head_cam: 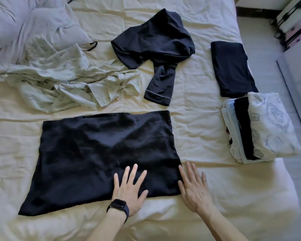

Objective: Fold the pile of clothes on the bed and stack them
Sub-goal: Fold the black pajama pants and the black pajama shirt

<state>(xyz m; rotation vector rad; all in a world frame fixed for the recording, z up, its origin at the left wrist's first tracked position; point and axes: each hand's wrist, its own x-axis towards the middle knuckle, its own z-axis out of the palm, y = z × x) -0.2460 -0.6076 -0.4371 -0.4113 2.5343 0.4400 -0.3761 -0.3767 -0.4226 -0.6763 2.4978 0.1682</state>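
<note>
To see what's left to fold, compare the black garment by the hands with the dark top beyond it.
The black garment is spread flat; the dark top lies crumpled, one sleeve sticking out. The left hand rests on the black garment; nothing touches the dark top. The dark top's cuff has pale piping; the black garment shows none. Both are dark, on the bed.

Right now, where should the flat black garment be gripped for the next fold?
Probably its right edge, pinched at both corners, coming from the right. The black garment lies spread flat, that edge runs straight and free on the bed, and the right hand lies open beside it. The left hand presses the near part flat.
</note>
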